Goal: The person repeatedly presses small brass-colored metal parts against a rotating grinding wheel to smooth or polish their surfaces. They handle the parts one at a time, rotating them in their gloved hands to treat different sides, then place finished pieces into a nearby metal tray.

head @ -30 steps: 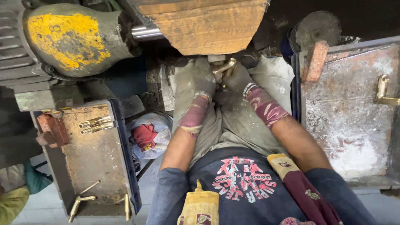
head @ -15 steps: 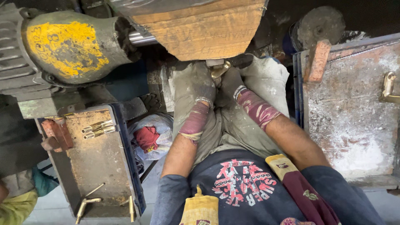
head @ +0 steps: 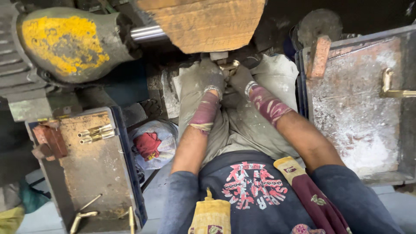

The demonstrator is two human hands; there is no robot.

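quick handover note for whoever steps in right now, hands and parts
Left hand: gloved, gripping the brass part under the buffing wheel.
Right hand: gloved, on the same part from the other side.
Left tray: brass tubes at the top, brass fittings at the bottom edge.
Right tray: one brass handle.
Done or left: which tray holds finished pieces cannot be told.

a grimy workshop, dimly lit. a yellow-stained motor housing (head: 65, 43) sits upper left, a dusty metal tray (head: 93, 169) lower left, another rusty tray (head: 359, 112) on the right, pale floor (head: 390, 203) showing below.
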